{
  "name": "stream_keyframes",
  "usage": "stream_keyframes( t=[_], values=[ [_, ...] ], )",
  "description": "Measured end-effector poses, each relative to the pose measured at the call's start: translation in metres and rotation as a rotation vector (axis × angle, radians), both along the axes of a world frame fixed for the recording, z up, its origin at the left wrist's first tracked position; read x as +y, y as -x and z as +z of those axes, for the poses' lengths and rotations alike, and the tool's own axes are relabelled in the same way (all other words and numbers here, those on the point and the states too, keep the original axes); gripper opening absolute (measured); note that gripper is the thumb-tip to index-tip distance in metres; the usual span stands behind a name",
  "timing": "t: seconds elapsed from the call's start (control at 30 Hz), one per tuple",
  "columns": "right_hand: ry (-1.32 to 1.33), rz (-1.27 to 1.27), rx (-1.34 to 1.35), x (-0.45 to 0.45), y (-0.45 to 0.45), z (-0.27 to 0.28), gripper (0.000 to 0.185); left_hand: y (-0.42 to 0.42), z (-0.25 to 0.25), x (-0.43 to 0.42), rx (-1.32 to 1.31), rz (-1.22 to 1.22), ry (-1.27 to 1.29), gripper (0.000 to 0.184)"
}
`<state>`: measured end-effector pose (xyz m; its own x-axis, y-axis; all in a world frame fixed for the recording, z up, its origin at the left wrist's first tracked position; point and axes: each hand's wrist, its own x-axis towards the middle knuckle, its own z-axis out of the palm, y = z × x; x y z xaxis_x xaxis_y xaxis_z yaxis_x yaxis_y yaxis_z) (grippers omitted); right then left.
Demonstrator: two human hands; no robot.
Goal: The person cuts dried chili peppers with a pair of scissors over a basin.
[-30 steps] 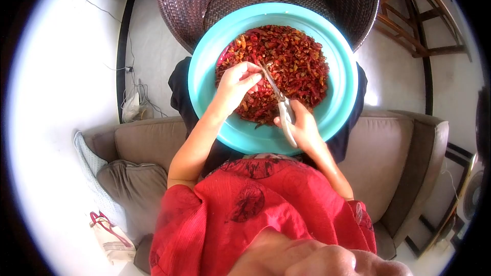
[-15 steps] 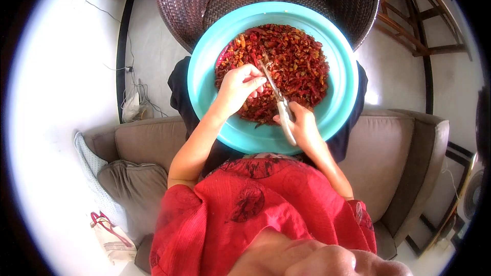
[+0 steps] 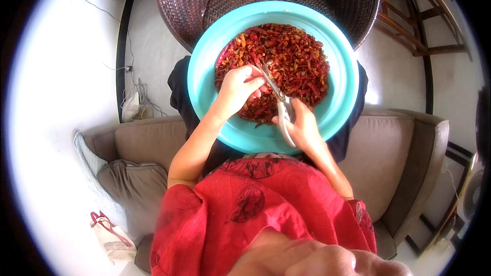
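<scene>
A wide turquoise basin (image 3: pixel 343 79) rests on my lap, with a heap of cut dried red chilies (image 3: pixel 299 59) in it. My right hand (image 3: pixel 303 127) is closed round the pale handles of a pair of scissors (image 3: pixel 280 94), whose blades point up and left over the chilies. Close beside the blades, the fingers of my left hand (image 3: pixel 240 89) are pinched together above the heap. What they hold, if anything, is too small and covered to make out.
Beyond the basin stands a large dark woven basket (image 3: pixel 176 7) with a few red bits inside. I sit on a brown sofa (image 3: pixel 378 148). A wooden stool (image 3: pixel 409 20) is at the upper right; cables (image 3: pixel 146 97) lie on the left floor.
The scissor blades have parted slightly and the handles have spread. Both hands stay in nearly the same place over the basin.
</scene>
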<state>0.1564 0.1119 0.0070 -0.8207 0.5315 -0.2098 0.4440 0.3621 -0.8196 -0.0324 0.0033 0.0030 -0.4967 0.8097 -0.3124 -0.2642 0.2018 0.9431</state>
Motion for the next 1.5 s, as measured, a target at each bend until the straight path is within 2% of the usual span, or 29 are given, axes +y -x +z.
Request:
stream_keyframes(
  t=[0.07, 0.37, 0.5, 0.6, 0.77, 0.87, 0.97, 1.17, 1.3, 1.37, 1.5],
  values=[
    [0.108, -0.007, -0.073, 0.001, 0.001, 0.001, 0.042, 0.001, -0.003, -0.001, 0.011, 0.007, 0.014, 0.006],
    [0.172, 0.011, -0.057, 0.002, -0.001, 0.0, 0.034, 0.002, 0.0, -0.002, 0.019, 0.034, 0.042, 0.007],
    [0.206, 0.001, -0.068, 0.003, -0.002, -0.003, 0.034, 0.001, -0.003, -0.002, 0.008, 0.029, 0.016, 0.008],
    [0.272, 0.02, -0.069, 0.005, -0.002, 0.0, 0.042, 0.003, -0.005, -0.002, -0.025, 0.022, -0.008, 0.009],
    [0.163, 0.007, -0.132, 0.006, -0.002, 0.004, 0.054, 0.005, -0.003, -0.002, -0.047, 0.044, -0.02, 0.009],
    [0.184, 0.041, -0.17, 0.007, -0.001, 0.006, 0.059, 0.003, 0.001, -0.001, -0.053, 0.024, -0.005, 0.009],
    [0.085, 0.03, -0.06, 0.004, -0.003, 0.0, 0.053, 0.001, 0.0, 0.0, -0.058, 0.017, -0.012, 0.009],
    [0.177, 0.001, -0.13, 0.005, 0.0, -0.001, 0.044, 0.003, 0.0, -0.001, -0.042, 0.023, 0.003, 0.01],
    [0.195, -0.001, -0.148, 0.005, -0.001, 0.002, 0.048, 0.003, -0.002, -0.001, -0.068, 0.08, -0.045, 0.011],
    [0.065, -0.01, -0.01, 0.003, -0.002, 0.003, 0.044, 0.006, -0.005, -0.003, -0.082, 0.076, -0.056, 0.013],
    [-0.001, 0.004, 0.037, 0.002, -0.003, -0.003, 0.048, 0.006, -0.002, -0.002, -0.121, 0.03, -0.06, 0.014]
  ],
)
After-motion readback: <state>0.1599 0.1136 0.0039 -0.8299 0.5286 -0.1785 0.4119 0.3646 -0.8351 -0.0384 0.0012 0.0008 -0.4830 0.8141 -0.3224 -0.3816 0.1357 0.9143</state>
